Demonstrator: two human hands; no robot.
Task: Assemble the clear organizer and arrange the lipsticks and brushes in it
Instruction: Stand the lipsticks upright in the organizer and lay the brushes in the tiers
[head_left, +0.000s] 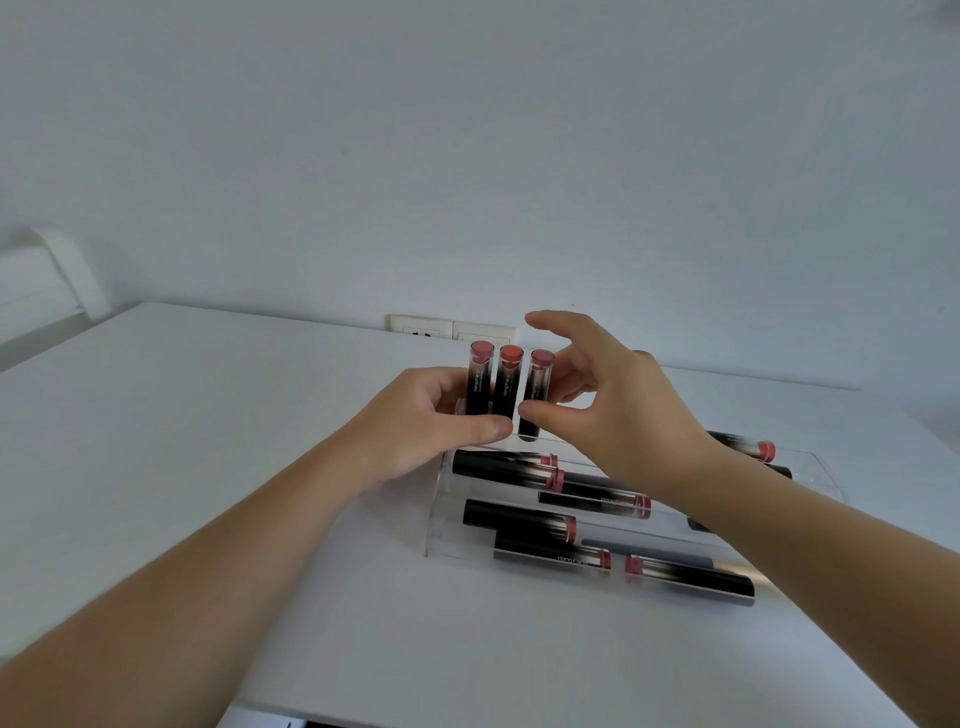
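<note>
A clear stepped organizer (440, 522) sits on the white table (208, 441). Three black lipsticks with pink-red ends stand upright in its back row: the left (480, 382), the middle (506, 387) and the right (537, 392). My left hand (415, 423) wraps around the left and middle ones, thumb across their bases. My right hand (623, 415) pinches the right lipstick between thumb and curled fingers, index finger raised. Several more lipsticks (519, 522) lie flat on the lower steps and in front. A grey brush handle (649, 553) lies among them.
A double wall socket (452, 328) sits just behind the organizer where the table meets the white wall. A white rounded object (57, 270) stands at the far left. My right forearm crosses over the organizer's right half.
</note>
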